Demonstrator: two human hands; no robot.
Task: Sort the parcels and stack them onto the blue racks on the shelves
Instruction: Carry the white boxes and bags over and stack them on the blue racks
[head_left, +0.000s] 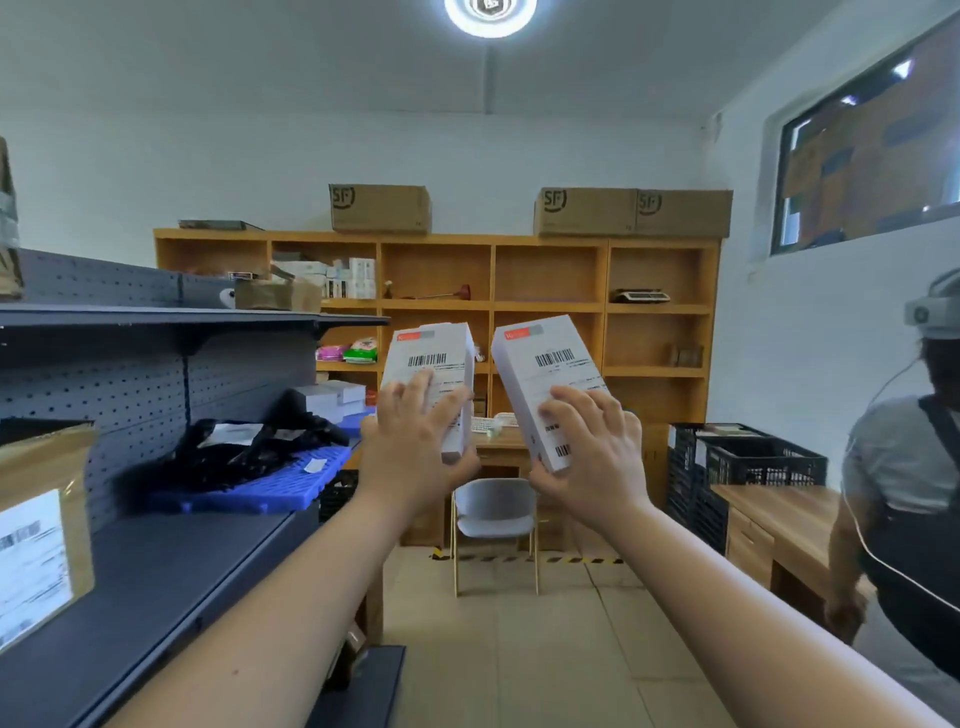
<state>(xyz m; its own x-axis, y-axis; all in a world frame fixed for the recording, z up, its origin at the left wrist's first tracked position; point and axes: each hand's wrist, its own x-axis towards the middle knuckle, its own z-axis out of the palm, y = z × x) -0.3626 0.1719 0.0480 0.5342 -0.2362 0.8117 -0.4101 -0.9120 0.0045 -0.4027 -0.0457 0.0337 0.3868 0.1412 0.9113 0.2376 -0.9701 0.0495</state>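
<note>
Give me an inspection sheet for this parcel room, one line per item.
Surface: grey shelf at left, bare in the middle.
Job's things: two white boxes, left box and right box, labels facing the camera; blue rack on the shelf.
Clutter: black bags on the rack; brown parcel at near left.
Grippers: left hand holds the left box, right hand the right box.
Cables: white cable on another person.
Surroundings: wooden shelving, chair, black crates.
</note>
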